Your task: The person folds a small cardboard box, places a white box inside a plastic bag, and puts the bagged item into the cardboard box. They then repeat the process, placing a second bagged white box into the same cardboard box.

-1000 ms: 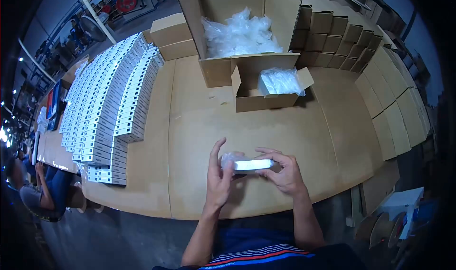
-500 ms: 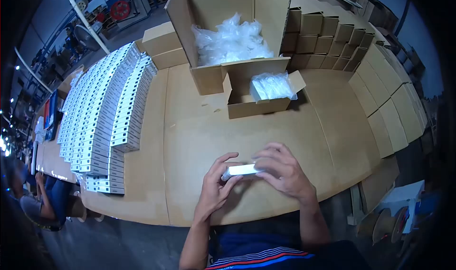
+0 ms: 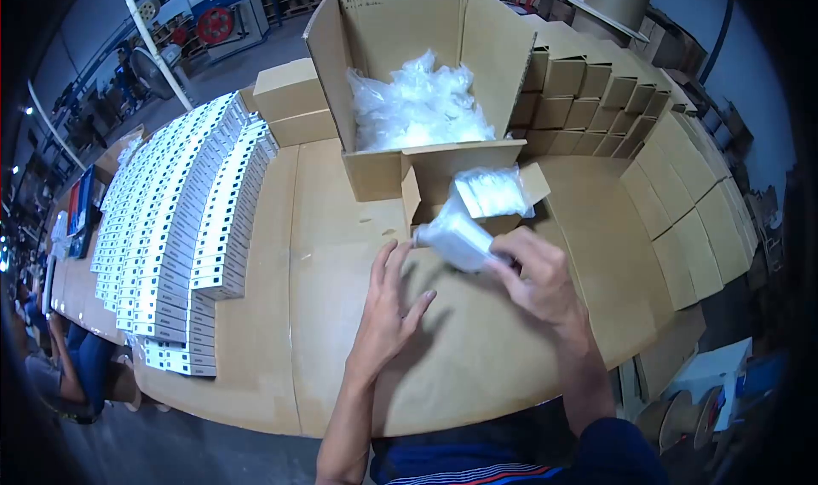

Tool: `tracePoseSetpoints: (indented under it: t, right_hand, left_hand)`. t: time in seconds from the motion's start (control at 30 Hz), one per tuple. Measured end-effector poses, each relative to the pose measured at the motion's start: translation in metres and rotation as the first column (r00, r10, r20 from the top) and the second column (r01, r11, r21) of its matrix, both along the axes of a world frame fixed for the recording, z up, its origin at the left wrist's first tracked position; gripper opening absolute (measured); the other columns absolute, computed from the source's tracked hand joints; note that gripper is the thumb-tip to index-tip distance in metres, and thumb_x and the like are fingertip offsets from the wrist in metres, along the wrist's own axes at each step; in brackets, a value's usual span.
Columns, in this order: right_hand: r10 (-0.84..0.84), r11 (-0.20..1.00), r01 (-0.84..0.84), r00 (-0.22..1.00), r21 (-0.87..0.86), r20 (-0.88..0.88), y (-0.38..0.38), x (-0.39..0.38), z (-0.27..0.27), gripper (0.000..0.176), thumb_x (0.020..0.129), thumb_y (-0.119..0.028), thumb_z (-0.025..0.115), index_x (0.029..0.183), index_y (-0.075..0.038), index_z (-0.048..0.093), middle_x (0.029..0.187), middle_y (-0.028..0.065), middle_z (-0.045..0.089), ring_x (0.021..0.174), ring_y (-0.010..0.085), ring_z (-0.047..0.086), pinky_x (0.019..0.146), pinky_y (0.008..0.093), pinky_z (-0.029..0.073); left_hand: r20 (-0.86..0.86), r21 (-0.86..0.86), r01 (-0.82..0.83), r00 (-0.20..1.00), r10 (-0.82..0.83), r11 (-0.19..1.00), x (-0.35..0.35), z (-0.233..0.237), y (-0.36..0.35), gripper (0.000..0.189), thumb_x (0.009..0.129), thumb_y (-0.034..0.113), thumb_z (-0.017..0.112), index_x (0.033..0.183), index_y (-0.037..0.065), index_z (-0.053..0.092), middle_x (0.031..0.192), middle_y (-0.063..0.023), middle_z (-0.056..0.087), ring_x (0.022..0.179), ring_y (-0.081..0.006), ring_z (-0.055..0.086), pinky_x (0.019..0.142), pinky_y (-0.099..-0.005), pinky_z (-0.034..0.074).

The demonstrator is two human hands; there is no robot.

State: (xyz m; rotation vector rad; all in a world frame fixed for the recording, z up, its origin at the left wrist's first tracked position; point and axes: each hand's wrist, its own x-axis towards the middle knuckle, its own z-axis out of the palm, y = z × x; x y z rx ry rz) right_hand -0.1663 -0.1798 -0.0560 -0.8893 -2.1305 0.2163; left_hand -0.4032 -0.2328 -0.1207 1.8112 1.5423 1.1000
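My right hand grips one end of a plastic-bagged white box, tilted above the cardboard-covered table. The loose end of the bag points left, toward the small open carton. Bagged white items sit in the right part of that carton. My left hand is apart from the bag, its fingers spread and holding nothing. Behind the small carton stands a large open carton with a heap of clear plastic bags inside.
Long stacks of small white boxes cover the table's left side. Brown cartons are piled at the back right, and more cartons line the right edge. Another person sits at the far left.
My left hand has let go of the white box and opened. My right hand has carried it forward toward the small carton. The view has tilted up slightly.
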Motion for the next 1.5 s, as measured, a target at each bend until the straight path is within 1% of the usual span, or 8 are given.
tracePoseSetpoints:
  t: [0.03,0.3,0.5,1.03,1.27,1.33,1.4,1.5]
  right_hand:
    - [-0.08,0.995,0.074,0.992,-0.061,-0.098,0.007,-0.004,-0.002,0.025,0.082,0.003,0.079,0.104,-0.001,0.067,0.093,0.012,0.066,0.074,0.0253,0.068,0.057,0.0333,0.055]
    - [-0.309,0.942,0.324,0.939,0.085,-0.153,0.052,-0.045,-0.037,0.024,0.084,0.003,0.077,0.106,-0.002,0.067,0.087,0.0123,0.062,0.068,0.0272,0.065,0.052,0.0347,0.053]
    - [-0.373,0.928,0.373,0.928,-0.013,-0.019,0.067,-0.048,-0.053,0.022,0.087,-0.005,0.075,0.108,-0.004,0.069,0.089,0.0176,0.064,0.074,0.0397,0.067,0.065,0.0482,0.054]
    - [-0.58,0.771,0.633,0.744,-0.073,0.331,0.086,-0.08,-0.071,0.01,0.085,-0.005,0.072,0.094,0.001,0.072,0.101,0.0218,0.063,0.089,0.0425,0.069,0.076,0.053,0.056]
    - [-0.533,0.821,0.569,0.791,-0.043,0.3,0.063,-0.082,-0.06,0.023,0.095,-0.007,0.061,0.114,0.003,0.069,0.131,0.019,0.057,0.119,0.0386,0.056,0.101,0.0501,0.047]
    - [-0.5,0.866,0.497,0.862,0.059,0.082,0.05,-0.108,-0.05,0.027,0.094,-0.003,0.061,0.12,0.003,0.062,0.133,0.0201,0.056,0.119,0.0399,0.055,0.101,0.0505,0.046]
    - [-0.225,0.969,0.208,0.965,-0.132,-0.133,0.026,-0.155,-0.038,0.027,0.09,0.004,0.057,0.116,0.001,0.058,0.127,0.0206,0.059,0.119,0.0414,0.056,0.103,0.0475,0.045]
    - [0.247,0.944,-0.265,0.963,-0.199,-0.11,0.006,-0.222,-0.052,0.037,0.088,0.007,0.055,0.124,0.001,0.056,0.122,0.0216,0.063,0.118,0.0405,0.058,0.102,0.0468,0.047]
  left_hand:
    - [-0.018,0.011,0.021,1.0,-0.021,1.0,0.002,0.007,0.006,0.075,0.093,0.013,0.074,0.157,0.016,0.036,0.158,-0.0224,0.033,0.139,-0.0453,0.045,0.109,-0.0497,0.048]
    - [-0.373,0.067,0.001,0.927,0.024,0.998,0.014,-0.025,0.045,0.081,0.09,0.011,0.074,0.159,0.009,0.032,0.155,-0.0306,0.031,0.133,-0.0501,0.046,0.11,-0.052,0.045]
    - [-0.346,0.058,0.002,0.938,0.018,0.998,0.013,-0.03,0.047,0.083,0.09,0.012,0.074,0.16,0.009,0.03,0.154,-0.0282,0.035,0.13,-0.0464,0.05,0.108,-0.0508,0.048]
    - [-0.35,0.095,-0.024,0.935,0.056,0.995,0.009,-0.027,0.043,0.086,0.086,0.016,0.076,0.161,0.012,0.032,0.153,-0.0256,0.041,0.118,-0.0436,0.057,0.101,-0.0485,0.05]
    - [-0.212,0.169,-0.204,0.948,0.237,0.964,-0.059,-0.01,-0.031,0.079,0.087,0.016,0.076,0.157,0.006,0.039,0.146,-0.0218,0.049,0.125,-0.0385,0.056,0.107,-0.0462,0.048]
    - [-0.151,0.209,-0.366,0.904,0.4,0.907,-0.091,-0.019,-0.055,0.07,0.086,0.006,0.074,0.15,0.003,0.046,0.14,-0.0222,0.054,0.125,-0.0396,0.057,0.105,-0.0449,0.05]
    - [-0.114,0.207,-0.499,0.842,0.527,0.841,-0.125,-0.021,-0.077,0.066,0.086,0.002,0.072,0.148,0.002,0.047,0.139,-0.0226,0.055,0.126,-0.0407,0.057,0.105,-0.0444,0.05]
    - [-0.141,0.281,-0.633,0.716,0.684,0.721,-0.172,-0.022,-0.089,0.059,0.088,-0.002,0.069,0.143,0.001,0.05,0.139,-0.0229,0.055,0.128,-0.0413,0.056,0.106,-0.0447,0.049]
